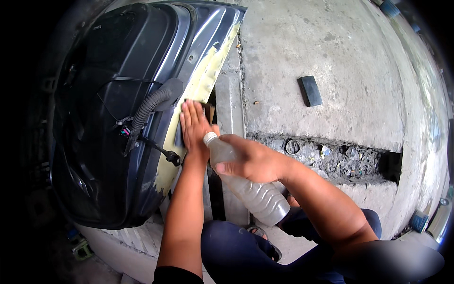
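A dark car door (109,80) lies inner side up, with a pale yellow patch of filler (163,161) running along its right edge. My left hand (193,125) rests flat on that edge, fingers stretched forward and close together. A small dark piece shows beside its palm; whether it continues under the hand is hidden. My right hand (253,158) is closed around a clear, ribbed plastic bottle (260,199). The bottle is tilted, its white cap end (209,137) pointing up-left by my left wrist. I cannot make out liquid coming from it.
A corrugated cable sleeve (151,104) and a loose black connector (171,157) hang off the door. On the concrete at right lies a black rectangular block (310,91). A rubble-filled trench (340,158) cuts the floor. A blue can (419,220) stands far right.
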{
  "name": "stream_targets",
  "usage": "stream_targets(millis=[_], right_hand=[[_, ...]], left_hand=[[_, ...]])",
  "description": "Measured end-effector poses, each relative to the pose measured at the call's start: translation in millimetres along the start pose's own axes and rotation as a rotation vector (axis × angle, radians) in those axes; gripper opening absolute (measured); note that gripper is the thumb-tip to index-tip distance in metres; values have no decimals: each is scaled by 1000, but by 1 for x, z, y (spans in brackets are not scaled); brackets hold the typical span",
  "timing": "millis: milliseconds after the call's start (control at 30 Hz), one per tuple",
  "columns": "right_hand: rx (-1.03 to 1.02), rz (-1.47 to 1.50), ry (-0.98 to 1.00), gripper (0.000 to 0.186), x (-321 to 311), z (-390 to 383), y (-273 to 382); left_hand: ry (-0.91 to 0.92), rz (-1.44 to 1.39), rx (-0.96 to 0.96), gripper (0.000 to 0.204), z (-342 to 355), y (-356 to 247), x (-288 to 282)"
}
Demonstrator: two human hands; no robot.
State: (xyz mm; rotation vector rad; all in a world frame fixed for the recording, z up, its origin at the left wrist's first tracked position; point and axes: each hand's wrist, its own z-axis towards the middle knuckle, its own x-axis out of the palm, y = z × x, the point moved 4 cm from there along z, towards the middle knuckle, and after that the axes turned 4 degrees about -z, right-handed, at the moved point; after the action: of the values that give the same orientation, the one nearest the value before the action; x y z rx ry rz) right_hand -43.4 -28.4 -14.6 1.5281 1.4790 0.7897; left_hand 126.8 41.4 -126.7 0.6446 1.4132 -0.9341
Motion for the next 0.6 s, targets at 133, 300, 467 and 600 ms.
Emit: stream_targets(millis=[133, 300, 467, 600], right_hand=[[5, 42, -3, 82, 3, 0, 4], [20, 4, -32, 81, -5, -8, -9], [-6, 33, -13, 79, 3, -8, -4], [13, -8, -33, 78, -9, -15, -7]], left_hand=[[-31, 30, 8, 81, 23, -3, -8], [23, -41, -13, 83, -12, -5, 5], [-83, -24, -35, 78, 36, -18, -1], [-42, -6, 43, 85, -8, -5, 8]])
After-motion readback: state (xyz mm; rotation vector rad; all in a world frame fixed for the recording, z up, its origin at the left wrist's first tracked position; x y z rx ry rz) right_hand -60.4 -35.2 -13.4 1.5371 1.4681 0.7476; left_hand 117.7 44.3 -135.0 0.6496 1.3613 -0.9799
